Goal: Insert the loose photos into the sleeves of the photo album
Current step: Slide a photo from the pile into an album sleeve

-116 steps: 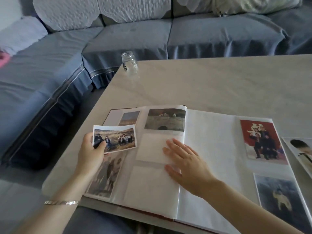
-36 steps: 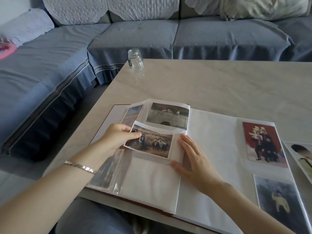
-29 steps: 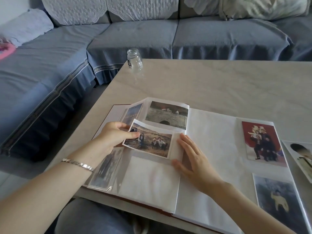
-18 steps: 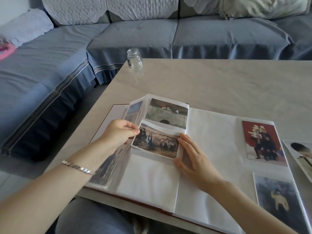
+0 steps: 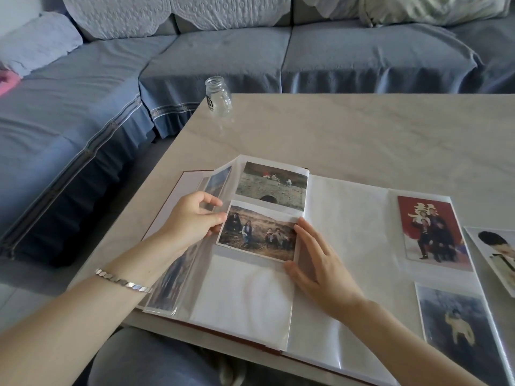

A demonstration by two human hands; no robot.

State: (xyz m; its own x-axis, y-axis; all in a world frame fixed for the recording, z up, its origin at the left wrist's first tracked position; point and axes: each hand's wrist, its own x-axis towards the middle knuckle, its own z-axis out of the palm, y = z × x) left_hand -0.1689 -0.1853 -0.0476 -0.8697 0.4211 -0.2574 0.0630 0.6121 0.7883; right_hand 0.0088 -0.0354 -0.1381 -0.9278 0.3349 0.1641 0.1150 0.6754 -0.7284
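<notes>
L hand point(image 5: 195, 218) is pinching the photo point(image 5: 257, 235) mid-left-page of the album point(image 5: 348, 218), R hand point(image 5: 315, 263) is pressing straight-fingered just beside it; I'd be easing it in level, w/o buckling.

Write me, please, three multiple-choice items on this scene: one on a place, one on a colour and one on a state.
1. Where is the glass jar? A on the sofa; B on the table, far left corner; C on the floor.
2. What colour backs the upper photo on the album's right page? A green; B red; C yellow.
3. How is the right hand? A flat on the page, fingers straight; B fisted; C gripping the jar.
Key: B, it stands at that corner; B, red fills its background; A, its straight fingers lie beside the group photo.
</notes>
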